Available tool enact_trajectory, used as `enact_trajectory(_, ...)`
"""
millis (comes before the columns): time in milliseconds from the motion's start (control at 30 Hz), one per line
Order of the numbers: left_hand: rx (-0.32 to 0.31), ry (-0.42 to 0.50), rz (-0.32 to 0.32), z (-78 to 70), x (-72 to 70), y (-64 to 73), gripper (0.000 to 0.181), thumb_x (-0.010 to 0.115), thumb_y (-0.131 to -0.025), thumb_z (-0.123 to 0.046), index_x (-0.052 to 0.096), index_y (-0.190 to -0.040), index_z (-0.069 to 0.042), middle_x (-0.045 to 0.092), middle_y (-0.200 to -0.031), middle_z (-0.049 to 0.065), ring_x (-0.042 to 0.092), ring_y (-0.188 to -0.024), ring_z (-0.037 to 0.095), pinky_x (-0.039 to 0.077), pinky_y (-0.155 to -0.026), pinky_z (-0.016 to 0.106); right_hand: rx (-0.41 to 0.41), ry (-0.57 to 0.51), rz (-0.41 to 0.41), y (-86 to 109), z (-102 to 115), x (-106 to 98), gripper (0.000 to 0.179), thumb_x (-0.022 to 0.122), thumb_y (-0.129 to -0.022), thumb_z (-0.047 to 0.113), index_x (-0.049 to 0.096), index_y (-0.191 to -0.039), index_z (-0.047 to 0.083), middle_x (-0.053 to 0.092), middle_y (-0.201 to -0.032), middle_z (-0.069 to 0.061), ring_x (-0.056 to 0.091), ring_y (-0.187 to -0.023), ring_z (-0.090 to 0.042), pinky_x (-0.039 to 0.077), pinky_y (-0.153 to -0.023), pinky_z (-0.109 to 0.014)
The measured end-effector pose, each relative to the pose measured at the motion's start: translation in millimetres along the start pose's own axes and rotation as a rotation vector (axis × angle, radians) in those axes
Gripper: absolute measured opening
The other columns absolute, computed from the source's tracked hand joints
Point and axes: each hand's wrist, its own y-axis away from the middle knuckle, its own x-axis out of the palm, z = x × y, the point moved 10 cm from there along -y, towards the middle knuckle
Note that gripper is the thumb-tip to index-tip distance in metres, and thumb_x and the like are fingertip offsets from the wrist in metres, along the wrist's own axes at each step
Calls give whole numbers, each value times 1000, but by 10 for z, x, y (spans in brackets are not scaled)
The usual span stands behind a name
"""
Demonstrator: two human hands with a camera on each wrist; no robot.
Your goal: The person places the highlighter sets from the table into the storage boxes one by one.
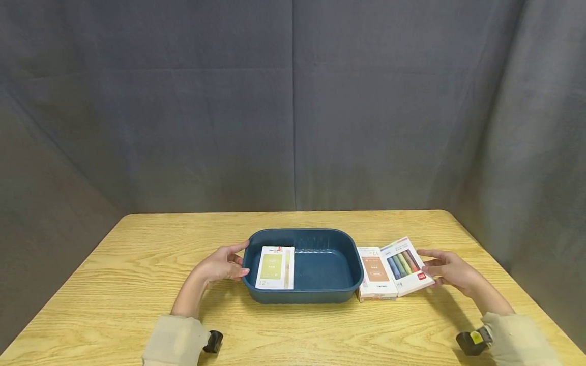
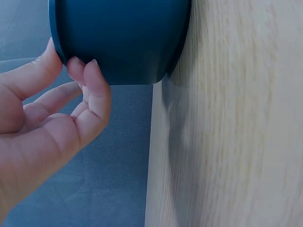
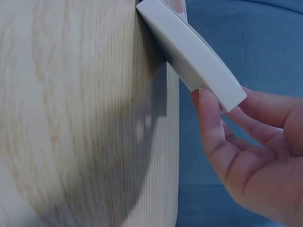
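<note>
A dark blue plastic bin (image 1: 302,297) stands mid-table, and my left hand (image 1: 223,264) pinches its left rim between thumb and fingers. In the left wrist view those fingers (image 2: 97,94) curl against the bin wall (image 2: 123,42). Inside the bin, on its left side, lies a white box with a green label (image 1: 273,267). My right hand (image 1: 450,269) grips the right edge of a white crayon box (image 1: 405,264) whose window shows several colored sticks. In the right wrist view that box (image 3: 203,59) is tilted, its gripped end raised off the table.
Against the bin's right side lies a white box with a brown label (image 1: 376,269), beside the crayon box's left edge. The wooden table (image 1: 293,335) is bordered by grey curtains (image 1: 293,127) at the back and sides.
</note>
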Motion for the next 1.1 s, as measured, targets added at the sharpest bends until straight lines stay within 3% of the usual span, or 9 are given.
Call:
enact_trajectory(433,-5,0,-5,7,6,-3,74,61,-77,11,22,-139,5,40,-81,11,44,-62,15,48,-61,30,-43,53,-68,33,114,-86,54,47,-83,-10,21,-127,-23,54,-100,-23,58,-76,-18,51,-60,-34)
enact_trajectory(800,-5,-4,-4,20,-1,-3,72,61,-78,10,22,-139,5,40,-80,11,44,-65,16,49,-64,32,-71,31,-138,60,181,-157,51,44,-86,-9,20,-128,-23,57,-95,-19,58,-75,-15,51,-62,-37)
enact_trajectory(1100,-17,-19,-24,27,-8,-3,75,63,-76,10,23,-139,3,41,-81,11,45,-64,15,49,-65,36,-82,-31,-135,60,209,-134,51,42,-88,-9,16,-130,-22,51,-105,-26,59,-78,-16,51,-65,-36)
